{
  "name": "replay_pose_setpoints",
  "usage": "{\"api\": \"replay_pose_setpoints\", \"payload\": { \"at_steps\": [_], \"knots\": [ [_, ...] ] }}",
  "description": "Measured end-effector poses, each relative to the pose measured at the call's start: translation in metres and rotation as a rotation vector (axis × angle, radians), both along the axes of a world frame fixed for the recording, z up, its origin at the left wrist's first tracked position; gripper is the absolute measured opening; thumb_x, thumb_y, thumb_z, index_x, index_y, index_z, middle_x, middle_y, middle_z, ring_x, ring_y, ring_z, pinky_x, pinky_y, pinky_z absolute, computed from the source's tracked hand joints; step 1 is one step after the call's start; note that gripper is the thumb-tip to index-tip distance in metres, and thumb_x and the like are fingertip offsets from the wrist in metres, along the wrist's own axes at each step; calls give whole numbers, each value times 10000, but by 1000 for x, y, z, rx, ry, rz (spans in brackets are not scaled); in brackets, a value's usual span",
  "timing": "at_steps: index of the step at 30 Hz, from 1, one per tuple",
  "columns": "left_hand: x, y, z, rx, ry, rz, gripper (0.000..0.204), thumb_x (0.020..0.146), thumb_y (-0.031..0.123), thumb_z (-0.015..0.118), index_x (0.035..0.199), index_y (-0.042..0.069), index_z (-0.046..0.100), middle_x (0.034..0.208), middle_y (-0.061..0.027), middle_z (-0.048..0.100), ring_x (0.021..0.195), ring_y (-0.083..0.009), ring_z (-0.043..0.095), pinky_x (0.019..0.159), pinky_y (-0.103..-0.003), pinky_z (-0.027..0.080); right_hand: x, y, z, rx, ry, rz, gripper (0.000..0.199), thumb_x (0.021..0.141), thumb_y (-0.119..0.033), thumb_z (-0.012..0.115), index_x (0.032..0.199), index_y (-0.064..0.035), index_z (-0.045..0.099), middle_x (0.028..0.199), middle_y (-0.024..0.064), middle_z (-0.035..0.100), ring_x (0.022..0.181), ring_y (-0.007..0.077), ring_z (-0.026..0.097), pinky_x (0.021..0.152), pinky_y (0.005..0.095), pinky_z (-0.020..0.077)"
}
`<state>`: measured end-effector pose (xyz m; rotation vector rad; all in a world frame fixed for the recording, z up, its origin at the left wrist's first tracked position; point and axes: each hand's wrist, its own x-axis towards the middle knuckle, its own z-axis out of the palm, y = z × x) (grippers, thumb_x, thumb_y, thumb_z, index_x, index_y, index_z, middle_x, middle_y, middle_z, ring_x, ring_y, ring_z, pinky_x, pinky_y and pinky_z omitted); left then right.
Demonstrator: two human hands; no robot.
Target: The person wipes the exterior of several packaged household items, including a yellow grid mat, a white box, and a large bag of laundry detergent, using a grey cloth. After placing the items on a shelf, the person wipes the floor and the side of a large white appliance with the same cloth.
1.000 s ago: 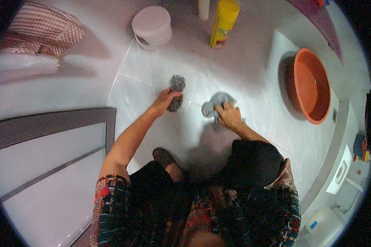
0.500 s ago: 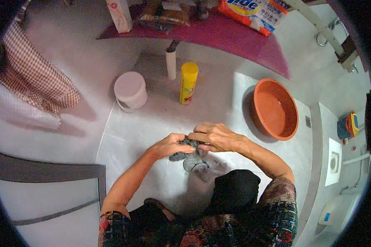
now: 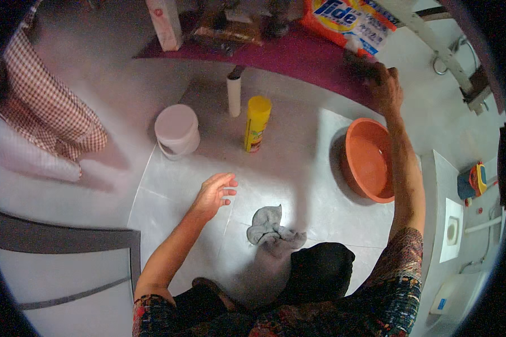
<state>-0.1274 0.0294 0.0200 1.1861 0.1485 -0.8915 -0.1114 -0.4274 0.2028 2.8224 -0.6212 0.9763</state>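
The right hand (image 3: 385,85) is stretched far forward to the edge of the magenta mat (image 3: 298,56), its fingers curled in a narrow grip over a dark scouring pad (image 3: 358,63) that lies just in front of an orange detergent bag (image 3: 348,19). How firmly the pad is held cannot be told, since the hand covers part of it. The right forearm passes above the near rim of a round orange basin (image 3: 368,160) that stands on the grey tiled floor (image 3: 298,185).

The left hand (image 3: 215,192) hovers low over the floor with fingers spread wide and loose, holding nothing. Just beside it, toward the person's knees, lies a crumpled grey cloth (image 3: 269,229), apart from both hands.

Farther out, a yellow spray can (image 3: 257,122) stands upright on the floor, with a slim white bottle (image 3: 234,94) near it on its left, and a white lidded bucket (image 3: 177,130) farther left again. A tall white carton (image 3: 165,23) stands on the mat's left end. At the far left hangs a red-and-white checked fabric (image 3: 56,118). The person's sleeves are a dark patterned weave, and dark trousers (image 3: 315,272) fill the lower middle.
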Motion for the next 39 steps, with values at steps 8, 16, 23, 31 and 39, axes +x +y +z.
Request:
{"api": "replay_pose_setpoints", "payload": {
  "at_steps": [8, 16, 23, 31, 39],
  "knots": [
    [16, 34, -17, 134, -14, 229, 334, 837, 344, 592, 1068, 108, 540, 957, -21, 586, 817, -149, 552, 663, -302, 415, -2, 67, -54, -259, -197, 384, 597, 772, -355, 660, 1300, -190, 438, 1281, 148, 477, 1109, 359, 491, 912, 455, 403],
    [17, 45, -25, 215, 22, 284, 308, 822, 305, 620, 1052, 113, 550, 934, -11, 593, 782, -138, 562, 629, -295, 418, -191, 220, -290, 229, 1136, 1027, 743, 667, -428, 738, 1331, -329, 419, 1461, 168, 178, 1284, 414, 294, 927, 571, 373],
    [16, 81, -44, 231, 41, 331, 367, 815, 301, 621, 1103, 89, 536, 976, -44, 586, 821, -159, 550, 656, -306, 426, -182, 224, -385, 446, 957, 1119, 257, 779, -70, 591, 1026, -134, 626, 1020, 135, 516, 927, 338, 531, 735, 395, 498],
    [26, 87, -30, 170, 48, 443, 365, 813, 300, 618, 1108, 101, 535, 958, -36, 595, 806, -156, 558, 645, -308, 430, 73, 273, -287, 463, 714, 1024, 463, 780, -74, 537, 1233, -122, 456, 1123, 196, 547, 1039, 379, 519, 860, 461, 439],
    [34, 122, -49, 172, 129, 566, 336, 800, 295, 635, 1068, 114, 544, 933, -20, 585, 810, -162, 546, 663, -314, 418, 63, 344, -386, 387, 711, 328, 540, 763, -115, 573, 1260, -279, 440, 1298, 132, 407, 1200, 395, 366, 911, 553, 400]
  ]
}}
